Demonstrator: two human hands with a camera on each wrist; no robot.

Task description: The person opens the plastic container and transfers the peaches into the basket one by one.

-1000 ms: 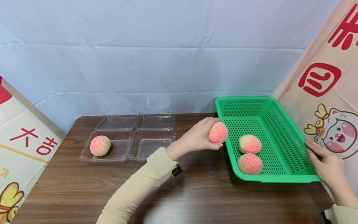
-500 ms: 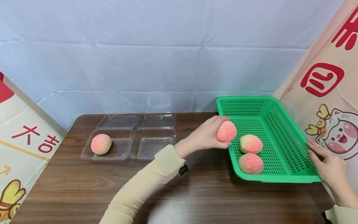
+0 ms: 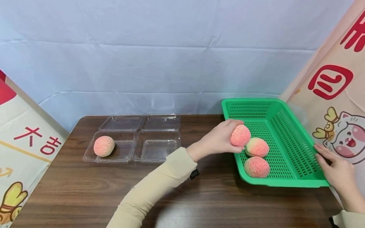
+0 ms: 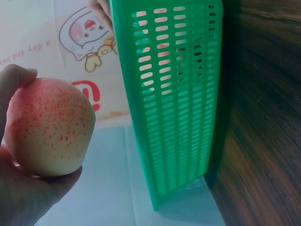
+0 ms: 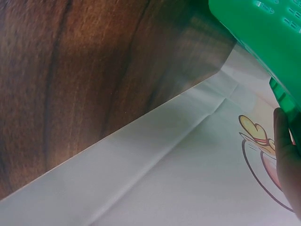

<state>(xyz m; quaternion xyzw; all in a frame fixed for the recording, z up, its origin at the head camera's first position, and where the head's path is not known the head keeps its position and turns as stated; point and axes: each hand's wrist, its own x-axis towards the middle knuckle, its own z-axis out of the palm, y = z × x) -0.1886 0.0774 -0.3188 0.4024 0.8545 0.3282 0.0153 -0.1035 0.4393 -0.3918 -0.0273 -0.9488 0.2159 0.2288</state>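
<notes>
My left hand (image 3: pixel 220 137) holds a pink peach (image 3: pixel 240 135) above the left rim of the green basket (image 3: pixel 285 182). In the left wrist view the thumb and fingers curl round this speckled peach (image 4: pixel 51 127), apart from the basket's slotted wall (image 4: pixel 174 94). Two more peaches lie inside the basket along its left side: a yellow-and-pink one (image 3: pixel 257 147) and a pinker one (image 3: pixel 257 167) in front of it. At the right rim my right hand (image 3: pixel 337 169) grips the basket; the right wrist view shows only part of that hand (image 5: pixel 288 160) beside the green edge.
A clear plastic container (image 3: pixel 155 152) lies with its lids (image 3: pixel 121 123) folded back on the wooden table (image 3: pixel 85 193). Its left compartment holds another peach (image 3: pixel 104 146). A pale cloth (image 3: pixel 142 63) hangs behind, and printed banners (image 3: pixel 330 82) stand at both sides.
My left hand has carried the peach to the right, from beside the basket's left rim to over it. The right hand stays at the basket's right rim.
</notes>
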